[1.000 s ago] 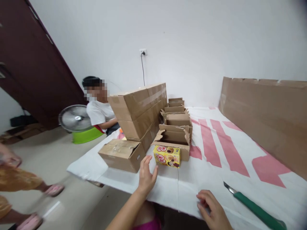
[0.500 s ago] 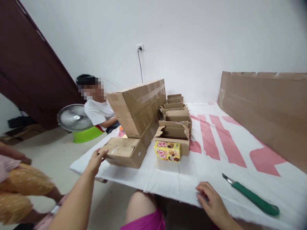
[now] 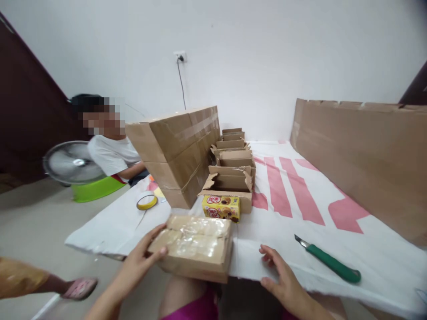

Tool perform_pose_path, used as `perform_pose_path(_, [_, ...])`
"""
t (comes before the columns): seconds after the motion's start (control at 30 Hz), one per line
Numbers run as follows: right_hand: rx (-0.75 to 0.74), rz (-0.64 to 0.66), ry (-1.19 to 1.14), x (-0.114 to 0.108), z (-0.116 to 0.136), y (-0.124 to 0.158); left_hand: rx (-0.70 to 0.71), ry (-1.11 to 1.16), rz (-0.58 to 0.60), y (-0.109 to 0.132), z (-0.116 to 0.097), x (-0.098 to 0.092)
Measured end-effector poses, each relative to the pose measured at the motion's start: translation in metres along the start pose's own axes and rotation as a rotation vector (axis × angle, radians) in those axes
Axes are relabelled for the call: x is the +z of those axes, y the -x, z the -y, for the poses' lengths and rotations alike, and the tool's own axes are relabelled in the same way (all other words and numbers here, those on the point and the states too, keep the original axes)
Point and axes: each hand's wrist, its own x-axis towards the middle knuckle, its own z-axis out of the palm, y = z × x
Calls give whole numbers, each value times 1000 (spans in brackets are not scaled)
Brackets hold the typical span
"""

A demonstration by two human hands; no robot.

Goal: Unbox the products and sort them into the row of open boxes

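Note:
A taped cardboard box [image 3: 196, 240] lies at the front edge of the table, partly over my knee. My left hand [image 3: 147, 253] grips its left end, thumb along the near side and fingers at the far corner. Clear tape shines across its top. To the right of the box, my right hand [image 3: 275, 271] hovers by the table edge with fingers apart and nothing in them. Just behind the box sits a yellow snack box [image 3: 222, 208]. A green-handled utility knife [image 3: 333, 262] rests to the right of my right hand, blade exposed.
Closed cartons [image 3: 176, 151] are stacked at the table's left, beside a row of opened cartons [image 3: 231, 181]. A roll of yellow tape [image 3: 147, 203] lies near the left edge. A large cardboard sheet [image 3: 360, 155] stands at right. Beyond the table sits a person [image 3: 110, 153] near a fan [image 3: 78, 162].
My left hand has pulled the cardboard box right and towards me, away from the stack, uncovering the tape roll. My right hand's fingers have spread. The view has shifted right.

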Motion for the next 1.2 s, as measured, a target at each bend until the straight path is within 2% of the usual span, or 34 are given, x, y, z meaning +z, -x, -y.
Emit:
perform_pose_path(0.13, [-79,-46,10,-6,9,9,241,21,133,11,-48,66])
perform_pose_path(0.2, [-48,-161,36,-16,4,10,333,61,167,11,-69,95])
perform_pose_path(0.27, [10,-300,79,-36,-7,10,396,81,187,9,-85,120])
perform_pose_path(0.33, [39,-390,173,-65,-21,10,450,91,154,5,-93,138])
perform_pose_path(0.43, [142,-438,381,-114,-40,13,544,120,-21,2,-92,158])
perform_pose_path(0.53, [255,-301,663,-148,-57,22,649,142,-147,3,-86,167])
perform_pose_path(0.63, [264,-137,764,-157,-69,31,683,231,-167,1,-84,168])
perform_pose_path(0.73, [237,-91,763,-150,-71,36,549,401,-187,-9,-90,165])
perform_pose_path(0.8, [222,-111,758,-147,-68,35,445,416,-151,-17,-96,161])
perform_pose_path(0.87, [204,-170,750,-150,-60,31,397,382,-90,-24,-100,158])
perform_pose_path(0.97, [165,-336,798,-164,-33,15,383,399,-40,-27,-102,155])
perform_pose_path(1.07, [40,-438,867,-173,18,-13,382,423,-2,-26,-103,153])
perform_pose_path(1.13, [-90,-372,872,-171,56,-34,397,425,23,-26,-104,151])
perform_pose_path(1.2, [-201,-150,844,-161,90,-52,417,431,43,-27,-106,149])
